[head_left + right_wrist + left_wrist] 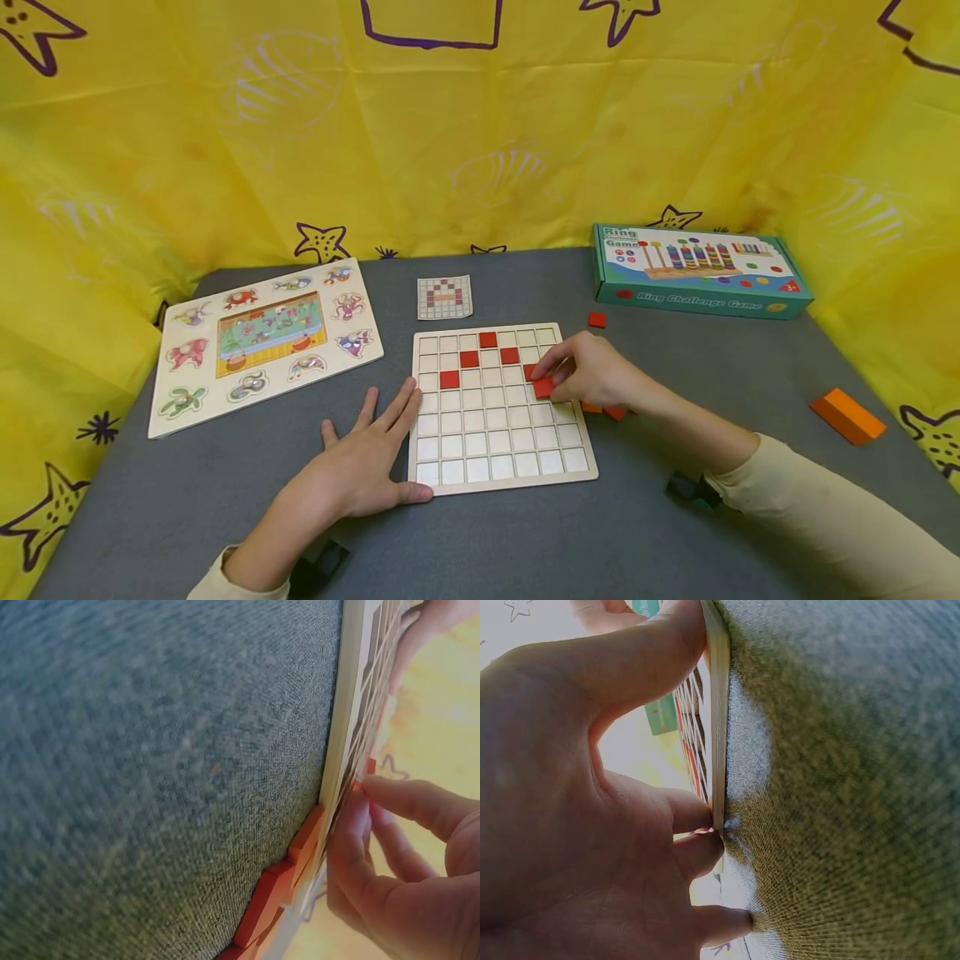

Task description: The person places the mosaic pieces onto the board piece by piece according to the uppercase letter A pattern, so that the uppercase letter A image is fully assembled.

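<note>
- Board (497, 417), mid-desk (540, 542): a knock could probably jolt the set tiles (488, 340) from their cells.
- Left hand (363, 467): fingers straight, spread, gripping nothing; fingertips touch the board's left edge, thumb at its near left corner. Uneven pushing might skid it.
- Right hand (596, 371): thumb and fingertips closed, pinching a tile (542, 387).
- That tile: near the board's right edge; seating unclear. Tilted, it could catch a rib.

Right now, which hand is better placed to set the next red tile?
Probably the right hand: it pinches a red tile at the board, with a loose tile nearby. The left hand touches the board's left edge.
</note>
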Tool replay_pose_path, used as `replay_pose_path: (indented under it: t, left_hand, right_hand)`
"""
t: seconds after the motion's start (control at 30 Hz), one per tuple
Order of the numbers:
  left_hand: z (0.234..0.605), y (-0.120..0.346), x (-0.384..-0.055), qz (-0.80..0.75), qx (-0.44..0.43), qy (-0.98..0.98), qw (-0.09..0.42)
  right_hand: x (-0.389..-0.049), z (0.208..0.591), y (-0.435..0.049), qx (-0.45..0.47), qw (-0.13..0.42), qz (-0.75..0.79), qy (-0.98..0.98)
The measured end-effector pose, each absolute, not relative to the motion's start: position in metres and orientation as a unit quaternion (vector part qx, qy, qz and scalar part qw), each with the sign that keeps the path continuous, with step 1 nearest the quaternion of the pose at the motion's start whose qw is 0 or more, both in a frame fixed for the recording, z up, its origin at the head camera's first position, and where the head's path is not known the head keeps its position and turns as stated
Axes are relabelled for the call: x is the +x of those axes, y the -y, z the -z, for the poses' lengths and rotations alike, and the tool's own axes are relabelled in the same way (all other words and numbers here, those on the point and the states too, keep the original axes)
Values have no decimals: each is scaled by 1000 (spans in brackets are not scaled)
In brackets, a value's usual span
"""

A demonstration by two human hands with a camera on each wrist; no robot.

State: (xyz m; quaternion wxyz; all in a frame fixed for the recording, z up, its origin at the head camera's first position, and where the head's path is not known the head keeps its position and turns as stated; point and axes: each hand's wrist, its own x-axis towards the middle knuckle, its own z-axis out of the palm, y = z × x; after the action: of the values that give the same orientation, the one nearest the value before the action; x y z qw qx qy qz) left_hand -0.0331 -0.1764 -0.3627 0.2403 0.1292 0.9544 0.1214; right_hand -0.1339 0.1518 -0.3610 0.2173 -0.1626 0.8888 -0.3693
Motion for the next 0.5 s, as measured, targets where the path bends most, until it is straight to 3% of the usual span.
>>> replay_pose_path:
  t: [0.5]
  left_hand:
    - [362, 176, -32, -121, 130, -955, 239]
  right_hand:
    - [-132, 362, -142, -163, 205, 329, -907]
